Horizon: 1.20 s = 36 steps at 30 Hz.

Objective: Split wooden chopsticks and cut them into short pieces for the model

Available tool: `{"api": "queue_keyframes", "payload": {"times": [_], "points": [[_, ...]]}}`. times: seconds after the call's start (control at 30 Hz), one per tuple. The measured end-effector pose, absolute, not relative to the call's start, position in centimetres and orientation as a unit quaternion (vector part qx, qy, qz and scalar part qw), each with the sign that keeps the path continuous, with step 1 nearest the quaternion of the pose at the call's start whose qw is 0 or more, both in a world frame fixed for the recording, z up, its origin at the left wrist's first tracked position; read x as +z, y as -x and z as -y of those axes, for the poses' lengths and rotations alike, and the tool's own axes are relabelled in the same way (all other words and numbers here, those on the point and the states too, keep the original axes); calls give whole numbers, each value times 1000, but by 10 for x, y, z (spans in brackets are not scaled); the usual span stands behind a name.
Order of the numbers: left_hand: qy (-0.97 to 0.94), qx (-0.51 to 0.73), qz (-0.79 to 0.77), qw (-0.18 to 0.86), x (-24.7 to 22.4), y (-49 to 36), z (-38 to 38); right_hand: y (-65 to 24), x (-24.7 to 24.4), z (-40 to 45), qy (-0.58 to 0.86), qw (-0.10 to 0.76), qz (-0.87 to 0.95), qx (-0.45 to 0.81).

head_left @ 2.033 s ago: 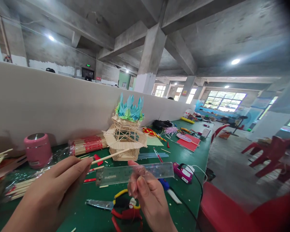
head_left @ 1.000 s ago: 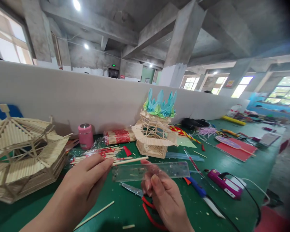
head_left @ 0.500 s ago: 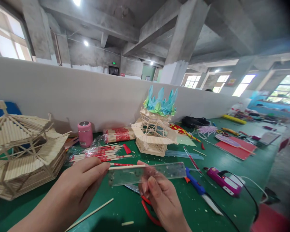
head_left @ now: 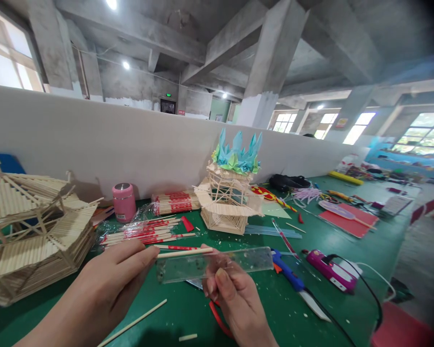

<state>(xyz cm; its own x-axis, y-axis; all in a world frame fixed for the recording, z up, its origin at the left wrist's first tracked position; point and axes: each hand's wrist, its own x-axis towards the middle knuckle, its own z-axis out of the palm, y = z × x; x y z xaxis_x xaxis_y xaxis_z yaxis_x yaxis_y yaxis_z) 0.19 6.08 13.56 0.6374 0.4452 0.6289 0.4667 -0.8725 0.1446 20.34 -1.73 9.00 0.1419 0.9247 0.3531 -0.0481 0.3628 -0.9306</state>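
Observation:
My left hand (head_left: 117, 274) pinches one end of a thin wooden stick (head_left: 184, 252), which looks like a chopstick. The stick lies along the upper edge of a clear plastic ruler (head_left: 255, 259). Closed round the ruler's middle, thumb in front, is my right hand (head_left: 237, 294); its fingers show through the plastic near the stick's far end. Below the ruler, scissors with a red handle (head_left: 220, 319) are partly covered by my right hand. A loose stick (head_left: 133, 322) and a short cut piece (head_left: 188, 337) lie on the green table (head_left: 275, 323).
A stick-built model (head_left: 32, 231) stands at left, another (head_left: 226, 217) with blue paper petals at centre. Behind are a pink flask (head_left: 124, 202) and red-wrapped chopsticks (head_left: 144, 232). Rightward lie a blue glue gun (head_left: 289, 272), a purple power strip (head_left: 331, 271) with cords, and red card (head_left: 350, 220).
The view has shifted slightly, so the background sits a little further left. Both hands keep their hold, with the stick still along the ruler's upper edge.

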Motion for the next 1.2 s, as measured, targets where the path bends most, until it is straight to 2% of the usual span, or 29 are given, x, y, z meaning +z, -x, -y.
{"api": "queue_keyframes", "payload": {"times": [1.0, 1.2], "points": [[905, -345, 248, 0, 135, -1, -61, -197, 85, 10, 423, 665, 472, 395], [909, -340, 241, -12, 137, -2, -61, -200, 85, 11, 369, 670, 468, 442]]}}
